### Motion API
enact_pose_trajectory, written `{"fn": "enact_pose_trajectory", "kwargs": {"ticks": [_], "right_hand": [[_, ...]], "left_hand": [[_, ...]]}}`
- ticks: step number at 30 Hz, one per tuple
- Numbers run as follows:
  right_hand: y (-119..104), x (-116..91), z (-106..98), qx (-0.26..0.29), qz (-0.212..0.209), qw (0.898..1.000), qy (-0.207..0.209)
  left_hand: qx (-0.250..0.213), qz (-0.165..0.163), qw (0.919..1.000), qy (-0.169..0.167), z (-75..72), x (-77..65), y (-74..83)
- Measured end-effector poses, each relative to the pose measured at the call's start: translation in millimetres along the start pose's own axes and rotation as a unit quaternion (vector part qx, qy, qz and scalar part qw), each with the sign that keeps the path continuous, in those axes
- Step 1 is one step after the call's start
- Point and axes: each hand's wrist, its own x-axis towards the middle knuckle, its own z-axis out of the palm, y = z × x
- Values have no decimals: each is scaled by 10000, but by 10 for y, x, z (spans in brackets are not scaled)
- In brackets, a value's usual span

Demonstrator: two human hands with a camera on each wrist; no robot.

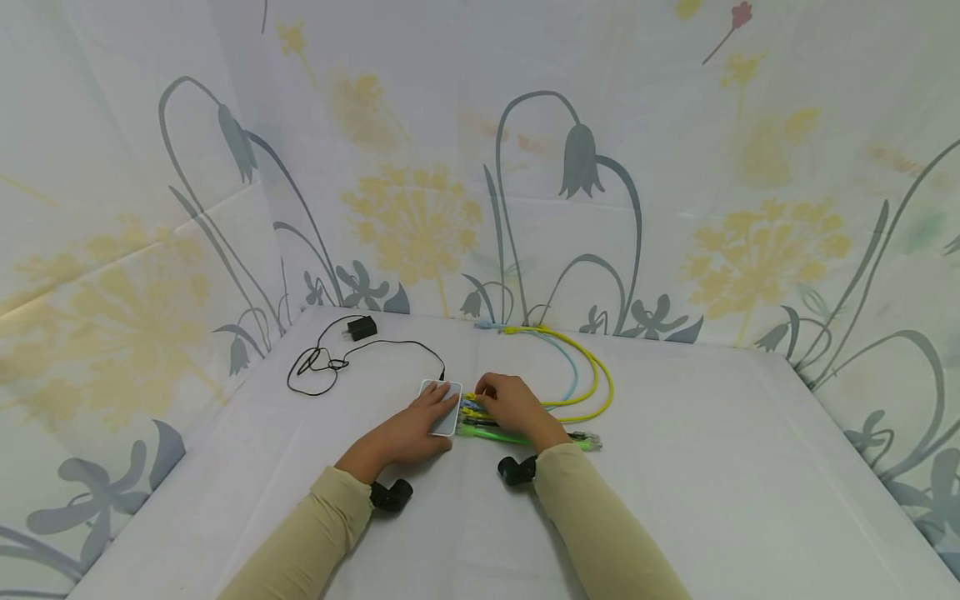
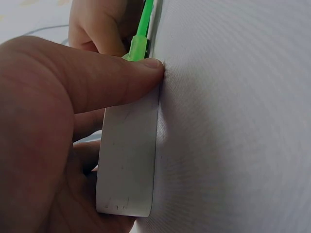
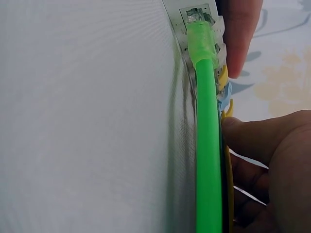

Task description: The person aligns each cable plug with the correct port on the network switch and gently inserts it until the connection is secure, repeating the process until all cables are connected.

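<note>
A small white network switch [image 1: 447, 423] lies flat on the table, with several network cables at its right side. My left hand [image 1: 411, 432] holds it, fingers across the top and thumb [image 2: 121, 80] against the near side. At the ports, my right hand [image 1: 513, 407] pinches a yellow network cable [image 3: 230, 177] close behind its plug; the fingers partly hide that plug. Nearest me, a bright green cable [image 3: 208, 141] has its plug in an end port. Yellow, blue and black cables crowd beside it, partly covered by the right hand.
A black power adapter [image 1: 362, 327] lies at the back left, its thin cord [image 1: 390, 341] running to the switch. Yellow loops [image 1: 612, 387] and a light blue cable [image 1: 575, 371] curve toward the back. Flower-printed cloth [image 1: 420, 217] hangs behind the white table [image 1: 750, 467].
</note>
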Motion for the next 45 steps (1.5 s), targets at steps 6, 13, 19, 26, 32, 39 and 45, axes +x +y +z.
{"fn": "enact_pose_trajectory", "kwargs": {"ticks": [6,13,19,26,32,39,45], "right_hand": [[22,-14,-16,26,16,10000,-66],[8,-25,-23,199,87,9997,-61],[-21,-29,-6,182,159,9997,26],[-41,-43,-3,154,90,9998,127],[-43,-50,-8,21,-144,9995,265],[-50,-38,-6,156,-78,9996,215],[-24,-14,19,130,-33,9996,249]], "left_hand": [[-22,23,10000,-9,5,5,-3],[-30,18,10000,-12,12,6,-17],[-62,17,10000,-8,5,-6,-10],[-121,34,9999,5,4,-16,4],[-103,14,9999,1,10,0,-3],[-67,-15,10000,-3,11,7,-6],[-25,13,10000,-6,3,4,6]]}}
